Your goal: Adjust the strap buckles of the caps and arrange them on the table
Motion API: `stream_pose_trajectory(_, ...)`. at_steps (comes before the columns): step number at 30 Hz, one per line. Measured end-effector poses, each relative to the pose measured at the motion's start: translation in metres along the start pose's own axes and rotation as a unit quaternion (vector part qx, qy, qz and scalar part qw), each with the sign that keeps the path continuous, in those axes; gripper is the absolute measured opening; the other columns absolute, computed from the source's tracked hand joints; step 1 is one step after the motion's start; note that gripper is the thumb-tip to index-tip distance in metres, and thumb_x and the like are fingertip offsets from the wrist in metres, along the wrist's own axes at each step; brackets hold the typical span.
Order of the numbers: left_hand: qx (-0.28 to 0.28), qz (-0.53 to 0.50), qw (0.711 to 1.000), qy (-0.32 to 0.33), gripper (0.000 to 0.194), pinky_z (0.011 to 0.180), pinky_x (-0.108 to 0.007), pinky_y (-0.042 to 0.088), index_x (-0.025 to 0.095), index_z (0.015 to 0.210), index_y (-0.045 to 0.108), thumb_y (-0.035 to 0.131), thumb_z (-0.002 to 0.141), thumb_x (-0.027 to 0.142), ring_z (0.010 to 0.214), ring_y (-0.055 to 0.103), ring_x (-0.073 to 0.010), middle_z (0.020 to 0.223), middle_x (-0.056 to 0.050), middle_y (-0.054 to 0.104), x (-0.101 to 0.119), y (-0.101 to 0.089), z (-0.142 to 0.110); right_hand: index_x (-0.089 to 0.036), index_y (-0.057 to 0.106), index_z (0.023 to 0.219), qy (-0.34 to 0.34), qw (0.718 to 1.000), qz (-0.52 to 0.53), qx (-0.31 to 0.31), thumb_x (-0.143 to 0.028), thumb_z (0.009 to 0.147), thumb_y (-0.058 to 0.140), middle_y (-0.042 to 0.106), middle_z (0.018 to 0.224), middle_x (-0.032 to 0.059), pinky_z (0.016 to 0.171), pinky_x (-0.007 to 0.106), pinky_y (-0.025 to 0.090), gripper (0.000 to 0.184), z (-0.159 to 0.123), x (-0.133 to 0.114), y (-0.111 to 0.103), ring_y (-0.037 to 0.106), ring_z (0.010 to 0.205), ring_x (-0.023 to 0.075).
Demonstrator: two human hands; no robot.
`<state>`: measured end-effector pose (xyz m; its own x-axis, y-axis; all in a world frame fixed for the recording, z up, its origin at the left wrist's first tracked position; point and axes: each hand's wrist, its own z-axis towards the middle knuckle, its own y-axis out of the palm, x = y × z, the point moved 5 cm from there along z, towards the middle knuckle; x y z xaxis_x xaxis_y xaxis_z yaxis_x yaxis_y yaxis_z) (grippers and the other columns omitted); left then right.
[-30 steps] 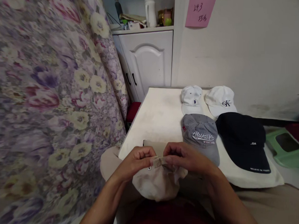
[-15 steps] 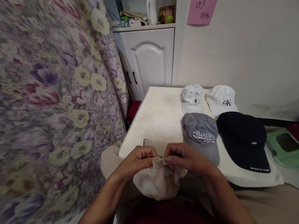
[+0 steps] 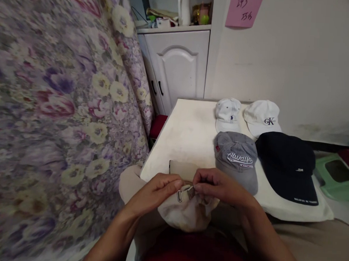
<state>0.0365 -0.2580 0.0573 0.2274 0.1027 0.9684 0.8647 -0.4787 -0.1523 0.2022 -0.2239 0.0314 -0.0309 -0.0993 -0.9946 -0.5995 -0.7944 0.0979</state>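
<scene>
A cream cap [image 3: 184, 214] rests in my lap with its back strap and metal buckle [image 3: 179, 196] facing up. My left hand [image 3: 162, 188] is closed on the cap's rear edge beside the buckle. Thumb and fingers of my right hand [image 3: 215, 183] pinch the strap end on the other side. The beige brim [image 3: 182, 169] points away from me over the table edge. Nearest to my right hand lies a grey cap [image 3: 235, 161] with white lettering.
On the white-covered table [image 3: 189, 123] lie a small white cap [image 3: 228, 114], a white cap with dark letters [image 3: 263, 117] and a large navy cap [image 3: 286, 163]. A floral curtain [image 3: 60, 120] hangs at left; a cabinet [image 3: 180, 64] stands behind. A green plastic item [image 3: 336, 178] is at right.
The strap between my hands has bowed upward into a loop, and the buckle now shows more fully. My left fingers have shifted off the strap to the cap's edge. The view has turned slightly left.
</scene>
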Motion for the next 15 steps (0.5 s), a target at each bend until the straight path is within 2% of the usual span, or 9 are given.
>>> stream_pose_trajectory(3, -0.008, 0.011, 1.0, 0.007, 0.033, 0.053, -0.022, 0.029, 0.015, 0.083, 0.068, 0.059, 0.089, 0.046, 0.062, 0.04, -0.012, 0.071, 0.0, 0.055, 0.002, 0.006, -0.005, -0.017, 0.059, 0.084, -0.001, 1.0, -0.001, -0.005, -0.038, 0.089, 0.064, 0.06, 0.069, -0.0018, 0.055, 0.021, 0.041, 0.023, 0.0, 0.0, 0.003, 0.053, 0.061, 0.0098)
stream_pose_trajectory(10, 0.037, -0.034, 0.998, -0.029, 0.031, 0.049, -0.021, 0.024, 0.015, 0.069, 0.061, 0.066, 0.082, 0.043, 0.056, 0.034, -0.0098, 0.06, 0.003, 0.047, -0.009, 0.003, 0.001, -0.016, 0.061, 0.09, 0.014, 1.0, -0.018, -0.005, -0.042, 0.09, 0.063, 0.064, 0.075, 0.0004, 0.057, 0.021, 0.043, 0.026, -0.003, 0.004, 0.0, 0.056, 0.063, 0.0103)
stream_pose_trajectory(15, 0.026, -0.045, 0.998, -0.02, 0.03, 0.049, -0.021, 0.024, 0.015, 0.064, 0.059, 0.067, 0.08, 0.038, 0.055, 0.034, -0.0091, 0.058, 0.004, 0.045, -0.009, 0.002, 0.006, -0.017, 0.06, 0.087, 0.012, 1.0, -0.022, -0.013, -0.041, 0.09, 0.063, 0.062, 0.07, -0.0011, 0.053, 0.02, 0.038, 0.024, -0.003, 0.006, -0.001, 0.053, 0.061, 0.0097)
